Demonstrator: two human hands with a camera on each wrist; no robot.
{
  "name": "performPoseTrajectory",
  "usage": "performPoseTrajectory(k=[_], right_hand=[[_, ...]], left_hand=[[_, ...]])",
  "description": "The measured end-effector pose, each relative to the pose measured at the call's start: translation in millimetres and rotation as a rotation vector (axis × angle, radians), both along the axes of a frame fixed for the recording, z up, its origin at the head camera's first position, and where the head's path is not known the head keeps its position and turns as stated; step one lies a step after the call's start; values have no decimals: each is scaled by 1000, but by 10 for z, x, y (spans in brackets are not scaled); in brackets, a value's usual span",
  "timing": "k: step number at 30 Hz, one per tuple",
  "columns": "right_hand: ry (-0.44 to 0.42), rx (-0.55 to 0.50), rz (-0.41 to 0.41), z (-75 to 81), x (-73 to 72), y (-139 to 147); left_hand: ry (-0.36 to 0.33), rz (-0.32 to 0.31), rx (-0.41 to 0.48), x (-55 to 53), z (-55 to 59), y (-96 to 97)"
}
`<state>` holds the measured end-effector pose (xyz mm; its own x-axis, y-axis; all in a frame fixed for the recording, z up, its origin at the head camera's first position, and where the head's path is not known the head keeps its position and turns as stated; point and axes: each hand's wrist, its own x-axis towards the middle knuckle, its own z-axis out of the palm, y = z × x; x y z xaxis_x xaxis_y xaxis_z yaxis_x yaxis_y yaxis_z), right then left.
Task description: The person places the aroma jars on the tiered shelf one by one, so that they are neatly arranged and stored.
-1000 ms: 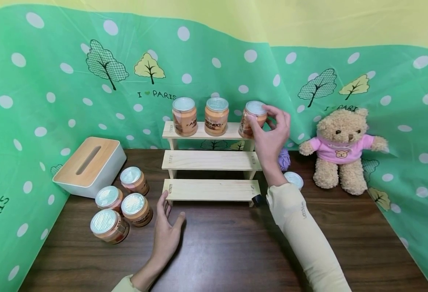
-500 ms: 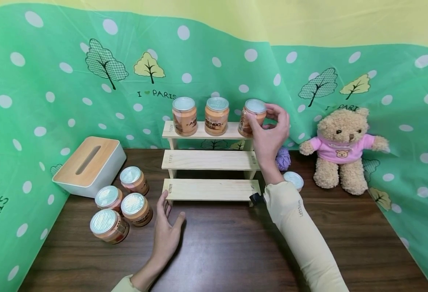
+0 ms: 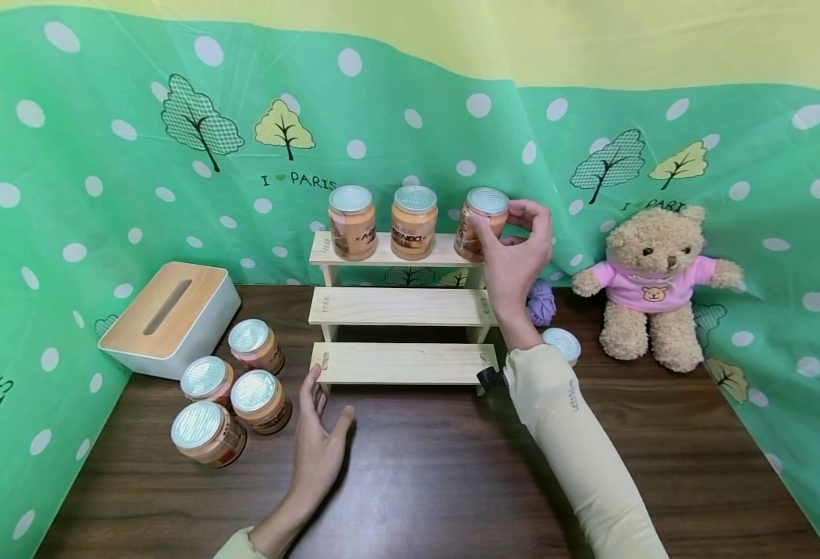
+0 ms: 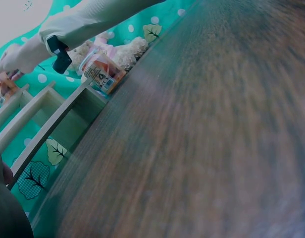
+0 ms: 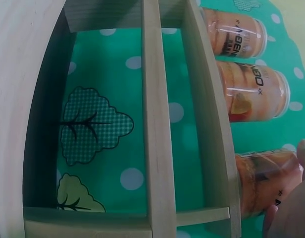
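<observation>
On the top step of a three-step wooden rack (image 3: 403,305), three orange jars with silvery lids stand in a row. My right hand (image 3: 518,256) grips the rightmost jar (image 3: 471,233) between thumb and fingers; in the right wrist view that jar (image 5: 264,181) sits at the end of the top board. The middle jar (image 3: 414,225) and left jar (image 3: 352,225) stand upright beside it. My left hand (image 3: 319,446) rests by the rack's lower left corner, fingers fairly straight, a fingertip at the bottom step's edge. It holds nothing.
Several similar jars (image 3: 262,401) cluster on the dark table left of my left hand, before a white tissue box (image 3: 207,318) with a wooden top. Right of the rack are purple yarn (image 3: 541,304), another lidded jar (image 3: 562,343) partly behind my sleeve, and a teddy bear (image 3: 654,287).
The rightmost jar has shifted slightly left and turned in my right hand, and the right fingers have moved from its lid's edge to its side. My left hand stays put.
</observation>
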<state>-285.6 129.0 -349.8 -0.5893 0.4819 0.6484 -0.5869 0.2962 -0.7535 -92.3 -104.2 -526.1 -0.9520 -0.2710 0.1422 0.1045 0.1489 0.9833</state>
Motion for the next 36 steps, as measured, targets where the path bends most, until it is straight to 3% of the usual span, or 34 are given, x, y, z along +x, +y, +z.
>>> performPoseTrajectory(k=[6, 16, 23, 27, 32, 36], right_hand=[[0, -5, 27, 124, 156, -40], [21, -4, 39, -122, -37, 130], [37, -4, 63, -31, 220, 109], [53, -30, 108, -145, 191, 227], [79, -89, 191, -146, 313, 278], [84, -83, 205, -182, 426, 289]], left_hand=[[4, 3, -1, -6, -6, 3], [5, 2, 10, -7, 1, 2], [1, -3, 19, -1, 1, 3], [-7, -6, 14, 8, 5, 11], [-5, -3, 10, -1, -5, 12], [-5, 0, 12, 2, -4, 11]])
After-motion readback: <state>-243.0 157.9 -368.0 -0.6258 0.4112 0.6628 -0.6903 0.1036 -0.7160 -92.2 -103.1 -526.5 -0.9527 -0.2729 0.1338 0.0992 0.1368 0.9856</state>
